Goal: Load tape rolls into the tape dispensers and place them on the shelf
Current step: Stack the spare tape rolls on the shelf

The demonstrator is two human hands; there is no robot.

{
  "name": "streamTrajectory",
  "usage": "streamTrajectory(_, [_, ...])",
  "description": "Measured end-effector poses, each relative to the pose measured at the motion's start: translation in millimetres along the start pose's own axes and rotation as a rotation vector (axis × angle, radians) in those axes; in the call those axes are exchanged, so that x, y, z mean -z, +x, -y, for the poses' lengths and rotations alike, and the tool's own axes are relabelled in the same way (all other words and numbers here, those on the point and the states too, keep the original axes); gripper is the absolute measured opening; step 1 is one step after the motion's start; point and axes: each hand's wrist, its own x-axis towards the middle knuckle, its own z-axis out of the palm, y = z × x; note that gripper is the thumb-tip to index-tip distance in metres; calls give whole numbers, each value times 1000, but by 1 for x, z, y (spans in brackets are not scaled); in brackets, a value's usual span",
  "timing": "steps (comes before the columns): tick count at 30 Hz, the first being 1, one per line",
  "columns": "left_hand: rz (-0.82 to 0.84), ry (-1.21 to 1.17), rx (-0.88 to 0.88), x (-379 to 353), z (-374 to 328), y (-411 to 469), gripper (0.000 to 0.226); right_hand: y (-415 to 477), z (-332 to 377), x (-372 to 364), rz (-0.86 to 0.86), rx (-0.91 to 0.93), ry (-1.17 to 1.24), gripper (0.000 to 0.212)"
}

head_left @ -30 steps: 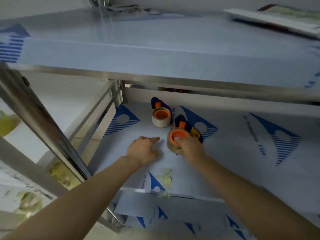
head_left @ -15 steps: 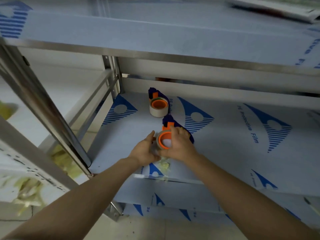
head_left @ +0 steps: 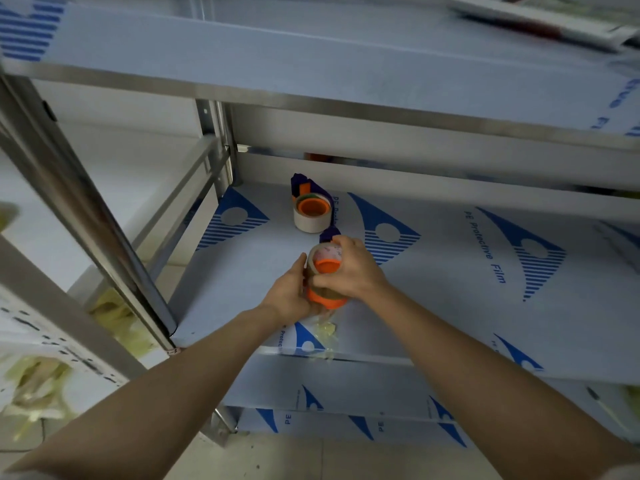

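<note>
one tape dispenser (head_left: 325, 275) is gripped by both hands above the front of the shelf (head_left: 450, 289): the left hand (head_left: 285, 297) is curled round its side, the right hand (head_left: 351, 271) round the roll (head_left: 322, 252). if released near the edge, it may be tipped off; the loaded dispenser (head_left: 311, 211) behind may be struck.

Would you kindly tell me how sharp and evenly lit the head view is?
Head view: left hand, right hand and held tape dispenser are fairly sharp; papers at top right are smeared; the shelf post leans from wide-angle distortion and carries a glare streak; light dims under the upper shelf.
</note>
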Motion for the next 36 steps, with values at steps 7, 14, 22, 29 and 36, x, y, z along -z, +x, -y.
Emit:
streamTrajectory(7, [-71, 167, -72, 8, -2, 10, 109, -4, -8, 37, -121, -264, 835, 46])
streamTrajectory(14, [-6, 37, -405, -11, -81, 23, 112, -29, -40, 83, -127, -492, 1499, 60])
streamTrajectory(22, [128, 112, -490, -108, -156, 18, 111, -93, -116, 128, -254, -519, 1366, 72])
streamTrajectory(29, [77, 261, -529, -228, -221, 3, 97, -180, -218, 198, -442, -437, 1285, 52])
streamTrajectory(36, [244, 170, -524, -378, -308, -22, 106, -268, -337, 271, -692, -477, 1133, 33])
